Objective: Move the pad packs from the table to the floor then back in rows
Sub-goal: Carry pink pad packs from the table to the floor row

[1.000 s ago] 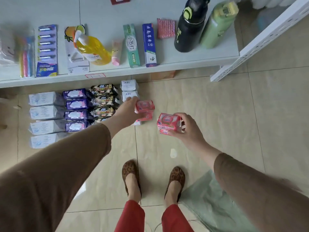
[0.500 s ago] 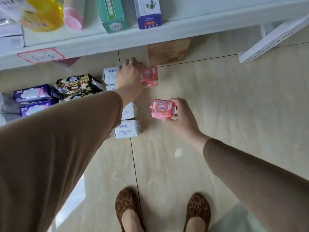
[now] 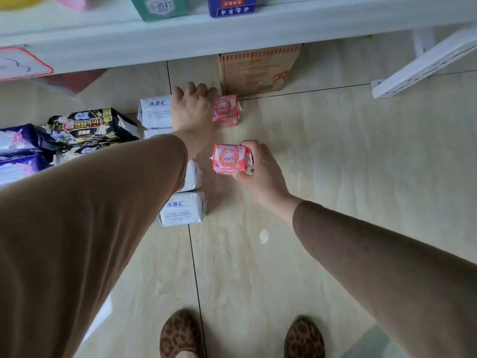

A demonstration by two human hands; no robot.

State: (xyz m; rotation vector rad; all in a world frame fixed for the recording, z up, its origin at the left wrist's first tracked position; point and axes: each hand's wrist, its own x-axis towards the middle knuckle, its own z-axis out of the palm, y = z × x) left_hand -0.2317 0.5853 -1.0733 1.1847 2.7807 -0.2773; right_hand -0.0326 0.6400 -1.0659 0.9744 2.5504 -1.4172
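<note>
Floor tiles (image 3: 322, 177) lie open to the right of the pack rows, bare out to the white slotted rail (image 3: 423, 65). The table edge (image 3: 232, 32) overhangs at the top, and a brown carton (image 3: 258, 71) under it stands just behind the far pink pack, closing that end of the column.

Left hand (image 3: 192, 109) reaches over the far pink pack (image 3: 227, 111), fingers curled down on its left side and holding it; the pack sits low on the tile, whether fully set down I cannot tell. Right hand (image 3: 260, 171) grips the near pink pack (image 3: 231, 160), thumb on top, fingers wrapped round its right end; it is apart from the far one, in line with it.

Counts on the floor: two pink packs; white ABC packs in a column just left of the pink ones, a far one (image 3: 154, 111) and a near one (image 3: 182, 209) plain, two more between them partly hidden by the left sleeve (image 3: 90, 215). Black packs: one clear (image 3: 90, 125), a second under the sleeve's edge. Purple packs (image 3: 18, 140): two at the left border, cut off.

On the table edge a green box (image 3: 161, 7) and a blue box (image 3: 232, 5). Two leopard-print shoes (image 3: 180, 334) at the bottom, well back from the packs. A small white scrap (image 3: 263, 236) lies on the tile near the right forearm
</note>
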